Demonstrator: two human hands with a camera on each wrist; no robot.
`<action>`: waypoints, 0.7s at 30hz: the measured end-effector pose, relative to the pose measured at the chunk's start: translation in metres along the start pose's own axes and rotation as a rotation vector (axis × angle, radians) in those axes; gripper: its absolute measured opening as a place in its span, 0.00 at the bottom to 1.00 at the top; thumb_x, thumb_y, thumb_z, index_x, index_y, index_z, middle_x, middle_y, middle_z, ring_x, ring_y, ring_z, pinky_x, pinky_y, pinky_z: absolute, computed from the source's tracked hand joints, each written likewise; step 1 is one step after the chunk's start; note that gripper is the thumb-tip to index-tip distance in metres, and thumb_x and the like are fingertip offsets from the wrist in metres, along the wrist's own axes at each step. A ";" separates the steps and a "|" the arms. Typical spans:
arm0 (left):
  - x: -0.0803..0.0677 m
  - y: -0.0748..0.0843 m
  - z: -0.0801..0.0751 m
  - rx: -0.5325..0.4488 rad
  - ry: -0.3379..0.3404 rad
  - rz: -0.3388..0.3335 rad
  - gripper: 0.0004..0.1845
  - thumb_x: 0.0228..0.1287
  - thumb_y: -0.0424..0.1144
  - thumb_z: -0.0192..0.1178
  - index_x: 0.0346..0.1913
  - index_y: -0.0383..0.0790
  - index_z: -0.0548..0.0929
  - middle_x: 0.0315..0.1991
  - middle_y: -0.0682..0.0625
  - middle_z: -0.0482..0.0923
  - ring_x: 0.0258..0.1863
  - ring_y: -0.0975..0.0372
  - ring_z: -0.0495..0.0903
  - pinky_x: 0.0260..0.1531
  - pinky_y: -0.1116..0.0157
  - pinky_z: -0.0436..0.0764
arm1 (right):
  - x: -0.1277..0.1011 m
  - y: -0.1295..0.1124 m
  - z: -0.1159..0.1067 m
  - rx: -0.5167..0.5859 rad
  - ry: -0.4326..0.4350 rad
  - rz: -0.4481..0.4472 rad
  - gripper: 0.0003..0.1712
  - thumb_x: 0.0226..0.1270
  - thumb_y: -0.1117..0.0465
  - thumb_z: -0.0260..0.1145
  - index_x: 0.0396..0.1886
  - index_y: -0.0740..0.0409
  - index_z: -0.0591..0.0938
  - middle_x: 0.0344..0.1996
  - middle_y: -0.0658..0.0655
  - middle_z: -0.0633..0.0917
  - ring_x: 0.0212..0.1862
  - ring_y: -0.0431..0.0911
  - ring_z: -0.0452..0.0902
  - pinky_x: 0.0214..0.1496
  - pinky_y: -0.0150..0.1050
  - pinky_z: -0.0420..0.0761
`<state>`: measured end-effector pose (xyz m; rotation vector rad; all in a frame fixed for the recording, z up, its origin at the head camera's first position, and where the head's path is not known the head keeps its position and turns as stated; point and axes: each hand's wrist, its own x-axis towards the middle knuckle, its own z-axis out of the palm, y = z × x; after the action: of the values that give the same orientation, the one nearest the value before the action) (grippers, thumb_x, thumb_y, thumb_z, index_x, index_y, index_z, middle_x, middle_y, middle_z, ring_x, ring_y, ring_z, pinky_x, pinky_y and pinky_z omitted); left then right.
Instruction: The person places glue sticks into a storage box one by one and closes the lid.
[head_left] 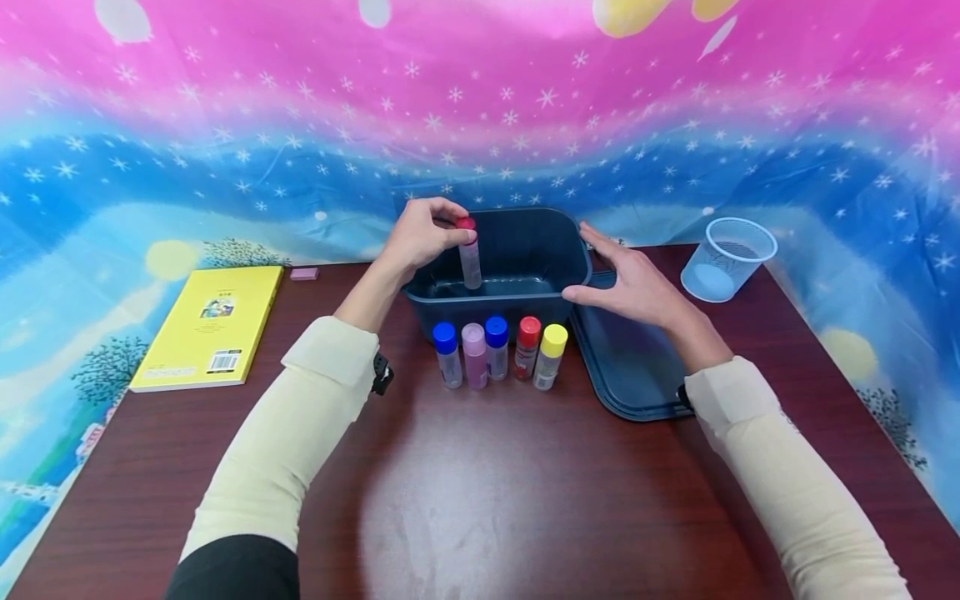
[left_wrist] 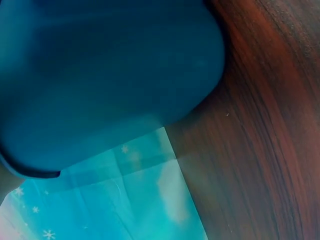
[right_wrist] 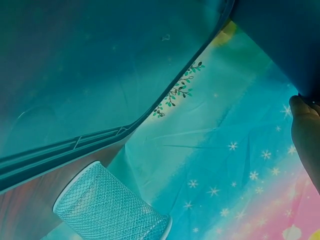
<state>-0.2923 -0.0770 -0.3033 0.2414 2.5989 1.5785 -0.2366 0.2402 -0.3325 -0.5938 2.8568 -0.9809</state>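
Observation:
My left hand (head_left: 424,237) pinches a small clear tube with a red cap (head_left: 470,260) between thumb and fingers. The tube hangs upright inside the mouth of a dark blue-grey plastic bin (head_left: 491,311). At the bin's right end, my right hand (head_left: 630,283) is spread with straight fingers against the rim, thumb toward the front corner. Its fingers (right_wrist: 304,125) also show beside the bin in the right wrist view. In front of the bin stand several capped tubes: blue (head_left: 448,357), pink (head_left: 475,358), blue (head_left: 497,348), red (head_left: 527,348) and yellow (head_left: 551,358).
A dark lid (head_left: 637,367) lies right of the bin, beneath my right forearm. Beyond it a light blue mesh cup (head_left: 727,260) leans over. On the left are a yellow book (head_left: 210,329) and a small pink eraser-like block (head_left: 304,273). A patterned cloth (head_left: 480,108) hangs behind the table.

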 end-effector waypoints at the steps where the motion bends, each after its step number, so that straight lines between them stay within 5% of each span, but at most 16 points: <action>1: 0.001 0.000 0.001 0.007 -0.008 -0.003 0.17 0.66 0.38 0.70 0.55 0.38 0.83 0.49 0.45 0.81 0.49 0.56 0.80 0.53 0.61 0.81 | 0.000 0.000 0.000 0.000 -0.001 0.000 0.56 0.65 0.38 0.69 0.83 0.48 0.50 0.81 0.52 0.50 0.79 0.59 0.50 0.72 0.70 0.57; 21: 0.012 -0.001 0.006 0.139 -0.044 -0.074 0.17 0.68 0.38 0.69 0.57 0.40 0.83 0.54 0.45 0.78 0.53 0.53 0.75 0.54 0.57 0.78 | -0.001 -0.003 -0.001 0.008 -0.015 0.016 0.56 0.65 0.38 0.70 0.83 0.47 0.50 0.81 0.52 0.51 0.79 0.59 0.50 0.71 0.70 0.58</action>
<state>-0.3036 -0.0702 -0.3072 0.1857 2.6540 1.3554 -0.2351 0.2392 -0.3305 -0.5748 2.8392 -0.9803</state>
